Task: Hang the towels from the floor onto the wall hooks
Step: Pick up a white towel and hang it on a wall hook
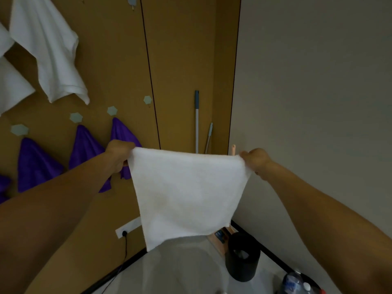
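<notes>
Hands pinch the square white terry towel (186, 196) mid-frame by its top corners, left hand (118, 154) and right hand (255, 160), spreading it, probably to find a corner for the empty hexagonal hook (147, 100).

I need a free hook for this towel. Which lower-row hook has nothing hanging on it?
The rightmost hook; the three to its left each hold a purple towel.

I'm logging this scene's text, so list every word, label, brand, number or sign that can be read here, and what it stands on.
No text here can be read.
The plastic bottle has a label, too blurred to read.
The blue item beside the black bin is too small and blurred to tell if it bears text.
The white towel, purple towels and hexagonal hooks show no print.
</notes>
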`<state>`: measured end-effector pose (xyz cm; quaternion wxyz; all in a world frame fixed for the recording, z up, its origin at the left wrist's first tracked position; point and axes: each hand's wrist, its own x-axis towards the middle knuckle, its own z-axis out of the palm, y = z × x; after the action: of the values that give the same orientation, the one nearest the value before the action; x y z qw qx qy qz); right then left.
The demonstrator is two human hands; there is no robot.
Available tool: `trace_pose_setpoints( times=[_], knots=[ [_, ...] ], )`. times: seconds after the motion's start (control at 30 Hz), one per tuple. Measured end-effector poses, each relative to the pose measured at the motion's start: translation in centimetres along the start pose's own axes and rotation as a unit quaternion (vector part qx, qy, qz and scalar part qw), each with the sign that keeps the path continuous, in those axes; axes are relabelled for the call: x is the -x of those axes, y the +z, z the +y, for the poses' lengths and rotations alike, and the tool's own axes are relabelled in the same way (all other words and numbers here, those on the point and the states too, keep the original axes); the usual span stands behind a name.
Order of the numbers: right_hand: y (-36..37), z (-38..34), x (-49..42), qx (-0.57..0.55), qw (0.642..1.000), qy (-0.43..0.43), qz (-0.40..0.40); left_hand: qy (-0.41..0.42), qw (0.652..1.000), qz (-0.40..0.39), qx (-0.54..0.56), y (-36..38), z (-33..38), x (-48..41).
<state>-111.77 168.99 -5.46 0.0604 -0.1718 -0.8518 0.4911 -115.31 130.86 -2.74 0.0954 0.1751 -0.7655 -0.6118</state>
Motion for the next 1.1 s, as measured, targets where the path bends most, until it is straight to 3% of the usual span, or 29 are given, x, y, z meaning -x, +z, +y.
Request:
trace_pose_setpoints(
  times=[0.17,0.3,0.57,0.77,0.9,1.1],
  knots=[
    [0.3,-0.4,0.7,-0.101,0.986,0.093,-0.099,-0.008,1.0,0.001,0.01,-0.3,-0.3,0.3],
    [0.1,-0.6,0.2,-0.155,0.975,0.079,-0.139,-0.027,0.998,-0.056,0.003,-0.6,-0.3,0.9],
    [0.2,-0.2,-1.1,-0.215,0.976,0.026,-0.033,-0.075,0.955,-0.242,-0.152,-1.9,0.6,2.5],
    [-0.4,0.7,-1.5,-0.225,0.973,-0.049,-0.002,-0.069,0.949,-0.243,-0.188,-1.2,0.2,2.6],
    [-0.7,1.1,-1.4,-0.17,0.981,-0.096,-0.008,-0.058,0.937,-0.258,-0.23,-0.7,0.4,2.9],
    [-1.0,1.1,-1.9,0.035,0.992,-0.124,-0.011,0.003,0.945,-0.229,-0.233,-0.3,0.8,3.3]
  ],
)
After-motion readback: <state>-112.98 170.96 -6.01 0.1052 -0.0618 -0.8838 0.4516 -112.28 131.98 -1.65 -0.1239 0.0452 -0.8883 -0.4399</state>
